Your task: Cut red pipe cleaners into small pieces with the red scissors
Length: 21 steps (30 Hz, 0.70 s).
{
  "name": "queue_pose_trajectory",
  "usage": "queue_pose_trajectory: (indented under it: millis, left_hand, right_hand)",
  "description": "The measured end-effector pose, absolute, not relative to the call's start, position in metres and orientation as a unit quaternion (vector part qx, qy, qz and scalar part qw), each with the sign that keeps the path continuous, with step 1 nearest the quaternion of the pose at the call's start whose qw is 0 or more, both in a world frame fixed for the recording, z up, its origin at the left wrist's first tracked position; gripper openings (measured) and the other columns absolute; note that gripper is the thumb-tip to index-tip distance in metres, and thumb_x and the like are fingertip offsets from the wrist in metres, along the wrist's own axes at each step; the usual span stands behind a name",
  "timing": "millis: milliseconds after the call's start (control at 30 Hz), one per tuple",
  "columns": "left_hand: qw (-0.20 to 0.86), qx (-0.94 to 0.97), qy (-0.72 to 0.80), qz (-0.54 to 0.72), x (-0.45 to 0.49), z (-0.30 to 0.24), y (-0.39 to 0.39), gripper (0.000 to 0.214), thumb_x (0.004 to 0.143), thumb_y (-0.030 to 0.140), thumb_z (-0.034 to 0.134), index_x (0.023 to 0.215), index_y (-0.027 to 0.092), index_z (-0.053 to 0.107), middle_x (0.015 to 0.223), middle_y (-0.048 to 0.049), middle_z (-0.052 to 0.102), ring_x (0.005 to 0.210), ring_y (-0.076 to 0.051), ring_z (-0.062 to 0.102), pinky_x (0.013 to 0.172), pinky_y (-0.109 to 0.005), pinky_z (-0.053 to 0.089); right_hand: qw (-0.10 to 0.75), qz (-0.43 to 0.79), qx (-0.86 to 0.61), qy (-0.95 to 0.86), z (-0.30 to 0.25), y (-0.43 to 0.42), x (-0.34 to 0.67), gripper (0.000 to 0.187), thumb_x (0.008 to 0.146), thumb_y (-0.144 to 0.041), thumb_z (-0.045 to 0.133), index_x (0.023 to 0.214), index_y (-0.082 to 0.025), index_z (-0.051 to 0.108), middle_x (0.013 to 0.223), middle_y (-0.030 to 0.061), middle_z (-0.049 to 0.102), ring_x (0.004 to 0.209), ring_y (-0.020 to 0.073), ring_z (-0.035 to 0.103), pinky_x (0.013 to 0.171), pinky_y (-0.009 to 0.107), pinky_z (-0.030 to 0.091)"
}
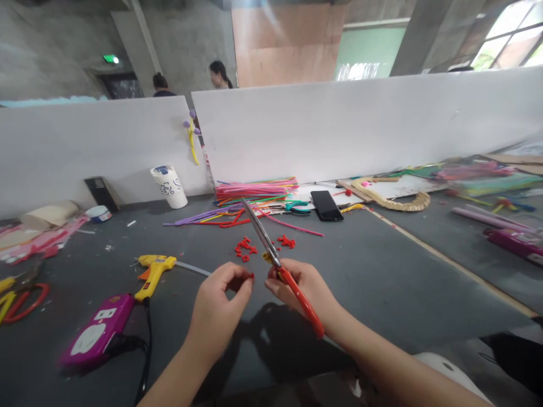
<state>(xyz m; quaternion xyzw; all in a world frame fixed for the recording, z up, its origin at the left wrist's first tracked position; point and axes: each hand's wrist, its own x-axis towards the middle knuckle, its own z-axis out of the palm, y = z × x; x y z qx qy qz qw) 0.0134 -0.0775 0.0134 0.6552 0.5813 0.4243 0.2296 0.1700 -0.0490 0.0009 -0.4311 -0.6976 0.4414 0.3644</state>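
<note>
My right hand (303, 288) is closed round red-handled scissors (271, 249), whose long blades point up and away over the grey table (382, 271). My left hand (218, 305) pinches a small red piece (251, 276) between thumb and fingertips, just left of the scissors. Small red cut bits (246, 247) and another red cluster (287, 242) lie on the table right beyond both hands. Further back sits a pile of coloured pipe cleaners (254, 192).
A yellow glue gun (153, 271) and a magenta power strip (97, 333) lie at the left. A black phone (326, 204), teal scissors (297, 207), a white cup (169, 186) and white partition boards (339, 124) stand behind. Two people are beyond the boards.
</note>
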Motion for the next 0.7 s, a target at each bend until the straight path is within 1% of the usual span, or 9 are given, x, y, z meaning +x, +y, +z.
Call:
queue_pose_trajectory:
  millis: [67, 200, 300, 400, 467, 533, 633, 700]
  left_hand:
    - [0.181, 0.696, 0.575, 0.391, 0.017, 0.0119, -0.0795, 0.009, 0.072, 0.019, 0.05, 0.066, 0.018, 0.056, 0.065, 0.001, 0.058, 0.063, -0.013, 0.054, 0.061, -0.024, 0.04]
    - [0.148, 0.726, 0.569, 0.357, 0.0215, 0.0085, -0.0813, 0.01, 0.072, 0.016, 0.047, 0.066, 0.018, 0.054, 0.064, 0.0009, 0.056, 0.062, -0.013, 0.053, 0.059, -0.023, 0.039]
    - [0.142, 0.736, 0.564, 0.346, 0.0225, 0.0063, -0.0819, 0.01, 0.072, 0.015, 0.046, 0.066, 0.018, 0.054, 0.064, 0.0005, 0.056, 0.061, -0.013, 0.052, 0.059, -0.024, 0.039]
    - [0.166, 0.733, 0.556, 0.355, 0.0221, 0.0071, -0.0819, 0.01, 0.07, 0.016, 0.048, 0.065, 0.019, 0.055, 0.065, -0.0002, 0.057, 0.061, -0.014, 0.053, 0.059, -0.024, 0.04]
    - [0.219, 0.712, 0.554, 0.372, 0.0211, 0.0092, -0.081, 0.009, 0.069, 0.017, 0.05, 0.067, 0.018, 0.058, 0.067, -0.001, 0.06, 0.063, -0.015, 0.055, 0.06, -0.024, 0.041]
    - [0.314, 0.667, 0.556, 0.384, 0.0202, 0.0115, -0.0794, 0.009, 0.069, 0.021, 0.052, 0.069, 0.018, 0.06, 0.067, -0.0017, 0.062, 0.064, -0.015, 0.056, 0.059, -0.024, 0.042]
    - [0.464, 0.573, 0.552, 0.39, 0.0205, 0.0135, -0.077, 0.012, 0.067, 0.026, 0.057, 0.071, 0.015, 0.061, 0.059, -0.0011, 0.061, 0.056, -0.014, 0.055, 0.054, -0.023, 0.042]
    - [0.514, 0.528, 0.542, 0.404, 0.0217, 0.0137, -0.0764, 0.013, 0.065, 0.025, 0.059, 0.069, 0.013, 0.061, 0.054, 0.0, 0.058, 0.051, -0.012, 0.052, 0.051, -0.023, 0.041]
  right_hand:
    - [0.369, 0.482, -0.424, -0.672, 0.0031, -0.0472, 0.1678, 0.011, 0.068, -0.025, 0.051, 0.063, -0.016, 0.046, 0.051, -0.0058, 0.04, 0.045, 0.0068, 0.036, 0.043, 0.017, 0.03]
    - [0.368, 0.511, -0.421, -0.652, 0.0034, -0.0454, 0.1646, 0.003, 0.063, -0.016, 0.049, 0.06, -0.016, 0.047, 0.049, -0.0071, 0.039, 0.042, 0.0055, 0.035, 0.041, 0.016, 0.029]
    - [0.363, 0.524, -0.424, -0.643, 0.0011, -0.0449, 0.164, 0.004, 0.06, -0.012, 0.047, 0.059, -0.016, 0.046, 0.048, -0.0077, 0.039, 0.04, 0.0045, 0.034, 0.04, 0.016, 0.029]
    - [0.354, 0.547, -0.41, -0.638, 0.0005, -0.0442, 0.1651, 0.004, 0.06, -0.012, 0.046, 0.059, -0.016, 0.047, 0.049, -0.0074, 0.04, 0.039, 0.0042, 0.034, 0.039, 0.015, 0.029]
    - [0.347, 0.567, -0.404, -0.629, 0.0022, -0.0438, 0.1663, 0.001, 0.061, -0.015, 0.047, 0.062, -0.016, 0.047, 0.048, -0.007, 0.042, 0.038, 0.0046, 0.034, 0.037, 0.016, 0.029]
    - [0.339, 0.58, -0.403, -0.622, 0.0048, -0.0438, 0.1673, 0.002, 0.062, -0.018, 0.048, 0.064, -0.016, 0.047, 0.048, -0.0067, 0.043, 0.036, 0.005, 0.035, 0.035, 0.016, 0.03]
    - [0.331, 0.58, -0.404, -0.625, 0.0077, -0.0443, 0.1676, 0.003, 0.063, -0.019, 0.048, 0.065, -0.017, 0.047, 0.048, -0.0065, 0.044, 0.035, 0.0048, 0.036, 0.033, 0.015, 0.03]
    - [0.332, 0.575, -0.403, -0.629, 0.0076, -0.0442, 0.1673, 0.003, 0.063, -0.019, 0.048, 0.065, -0.016, 0.047, 0.049, -0.0064, 0.044, 0.035, 0.0043, 0.037, 0.033, 0.014, 0.03]
